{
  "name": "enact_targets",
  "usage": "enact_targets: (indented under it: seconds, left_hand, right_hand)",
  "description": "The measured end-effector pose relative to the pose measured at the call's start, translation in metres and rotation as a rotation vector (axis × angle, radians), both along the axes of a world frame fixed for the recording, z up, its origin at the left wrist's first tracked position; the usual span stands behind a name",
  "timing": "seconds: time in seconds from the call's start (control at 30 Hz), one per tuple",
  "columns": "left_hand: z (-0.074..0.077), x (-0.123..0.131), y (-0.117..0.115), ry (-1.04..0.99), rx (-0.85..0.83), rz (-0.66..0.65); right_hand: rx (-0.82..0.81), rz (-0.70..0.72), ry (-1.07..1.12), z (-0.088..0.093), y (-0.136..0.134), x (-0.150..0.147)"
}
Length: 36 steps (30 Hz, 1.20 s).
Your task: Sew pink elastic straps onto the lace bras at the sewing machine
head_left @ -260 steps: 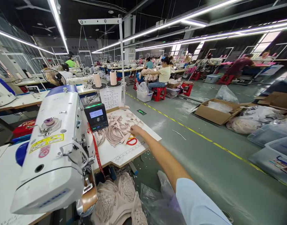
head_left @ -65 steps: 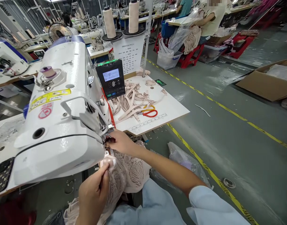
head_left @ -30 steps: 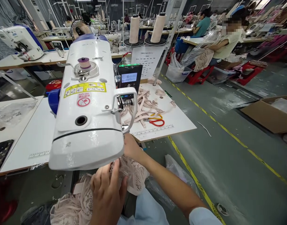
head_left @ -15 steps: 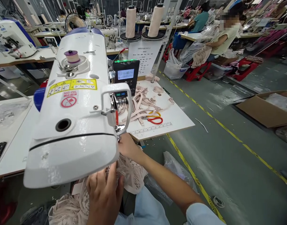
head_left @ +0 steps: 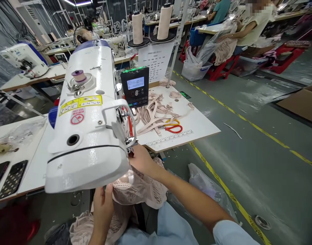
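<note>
A white sewing machine point(head_left: 82, 160) fills the middle and hides the needle area from me. A pale pink lace garment point(head_left: 139, 192) hangs from under its head, with a shiny smooth patch near the top. My left hand point(head_left: 103, 206) is below the machine head, thumb and fingers closed at the garment's left edge; its fingertips are partly covered. Beside the needle area, my right hand point(head_left: 143, 161) is curled at the garment's upper part, fingers mostly hidden behind the machine. More lace fabric point(head_left: 81, 228) lies bunched at lower left.
On the white table point(head_left: 204, 127) lie pink straps point(head_left: 152, 114), scissors with red and yellow handles point(head_left: 173, 128) and a printed ruler point(head_left: 171, 139). A control panel point(head_left: 135, 86) and thread cones point(head_left: 164, 23) stand behind. Two phones point(head_left: 13, 178) rest at left. A co-worker point(head_left: 253, 29) sits at back right.
My left hand has moved down and left, uncovering more of the garment and its shiny patch. My right hand stays beside the needle area. The view has shifted, showing the phones.
</note>
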<state>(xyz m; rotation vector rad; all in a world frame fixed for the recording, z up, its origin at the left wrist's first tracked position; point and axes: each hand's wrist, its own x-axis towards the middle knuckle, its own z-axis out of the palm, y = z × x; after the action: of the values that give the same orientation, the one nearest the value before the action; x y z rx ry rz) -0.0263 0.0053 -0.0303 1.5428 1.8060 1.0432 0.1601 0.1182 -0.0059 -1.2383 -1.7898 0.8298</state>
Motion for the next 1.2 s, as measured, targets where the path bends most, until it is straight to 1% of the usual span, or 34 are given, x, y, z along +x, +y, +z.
enact_targets:
  seconds: [0.07, 0.17, 0.3, 0.43, 0.73, 0.83, 0.97, 1.13, 1.2]
  left_hand:
    - [-0.001, -0.005, 0.004, -0.068, -0.044, -0.059]
    - [0.0, -0.008, 0.005, -0.072, -0.05, -0.111]
    - [0.0, -0.007, 0.001, -0.054, -0.026, -0.085]
    - [0.001, -0.007, -0.002, -0.03, 0.001, -0.066]
    - [0.007, -0.006, -0.004, 0.016, 0.002, -0.048]
    - [0.011, -0.005, -0.006, 0.031, -0.035, -0.04]
    - [0.014, -0.005, -0.008, 0.002, -0.076, -0.057]
    - [0.013, -0.015, -0.007, -0.025, -0.205, -0.128]
    - [0.012, -0.016, -0.008, -0.018, -0.261, -0.164]
  right_hand:
    - [0.006, -0.007, -0.01, -0.001, 0.0, -0.001]
    - [0.0, 0.0, 0.021, -0.001, 0.001, -0.001]
    - [-0.034, 0.017, 0.051, 0.001, 0.001, 0.002]
    - [-0.032, 0.029, 0.066, 0.002, 0.001, 0.004]
    - [-0.024, 0.021, 0.094, -0.004, 0.003, 0.005]
    - [-0.043, 0.024, 0.11, -0.003, 0.002, 0.006]
    - [-0.07, 0.046, 0.135, -0.002, 0.0, 0.007]
    - [-0.034, 0.024, 0.157, -0.003, 0.003, 0.002]
    - [-0.015, 0.012, 0.219, -0.002, 0.0, -0.001]
